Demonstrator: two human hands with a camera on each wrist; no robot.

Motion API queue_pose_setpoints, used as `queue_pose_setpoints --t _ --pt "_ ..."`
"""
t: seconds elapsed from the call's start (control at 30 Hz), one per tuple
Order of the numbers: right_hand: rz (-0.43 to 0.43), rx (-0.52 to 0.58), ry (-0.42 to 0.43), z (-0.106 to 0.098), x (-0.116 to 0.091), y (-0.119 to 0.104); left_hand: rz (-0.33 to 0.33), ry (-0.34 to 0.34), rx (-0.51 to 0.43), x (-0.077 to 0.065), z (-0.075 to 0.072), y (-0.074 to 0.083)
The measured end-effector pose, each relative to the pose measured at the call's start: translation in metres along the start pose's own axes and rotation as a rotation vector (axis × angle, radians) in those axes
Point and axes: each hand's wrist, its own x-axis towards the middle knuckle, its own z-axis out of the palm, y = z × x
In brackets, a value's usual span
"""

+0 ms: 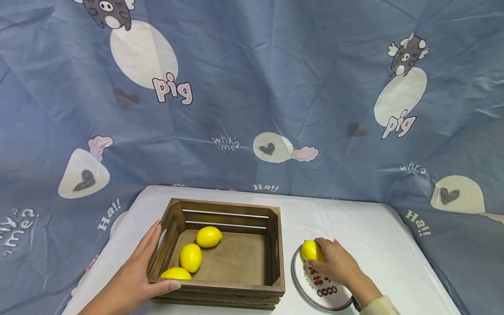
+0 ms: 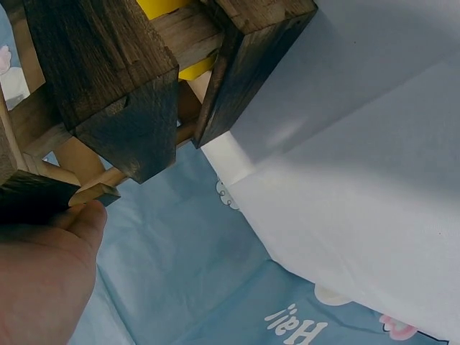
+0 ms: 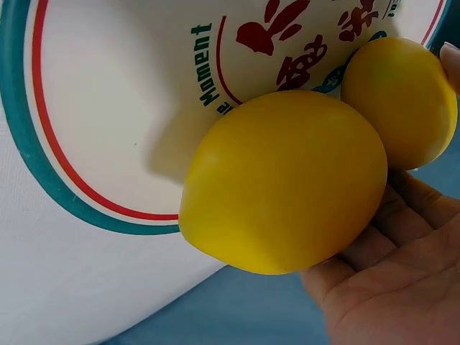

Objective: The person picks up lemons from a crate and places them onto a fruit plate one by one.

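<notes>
A wooden crate [image 1: 220,291] holds several yellow lemons, among them one lemon [image 1: 208,236] toward the back. My left hand [image 1: 134,267] rests against the crate's front left corner, its fingers straight along the left side and its thumb at the front rim. In the left wrist view, that hand [image 2: 47,277] touches a slat end. My right hand [image 1: 338,262] holds a lemon [image 1: 311,250] over the plate [image 1: 307,286]. Two lemons show in the right wrist view: a smaller-looking lemon [image 3: 399,104] between thumb and fingers, and a nearer lemon [image 3: 284,183] against the fingertips.
The crate and plate stand on a white-covered table [image 1: 378,245], the plate to the crate's right. Red printing and a green rim mark the plate. Behind and beside the table hangs a blue printed cloth [image 1: 236,87].
</notes>
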Motion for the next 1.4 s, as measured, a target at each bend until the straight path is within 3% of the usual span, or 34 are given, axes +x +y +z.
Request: queue_pose_setpoints --t 0.6,0.97,1.4 --pt "-0.053 0.014 0.043 0.0 -0.003 0.002 0.015 0.009 -0.012 -0.001 0.0 0.0" --pt "-0.034 0.027 0.055 -0.017 -0.006 -0.013 0.004 0.007 -0.003 0.0 0.0 0.0" --pt "-0.224 0.078 0.198 -0.053 -0.013 -0.052 -0.009 0.001 -0.009 0.0 0.0 0.0"
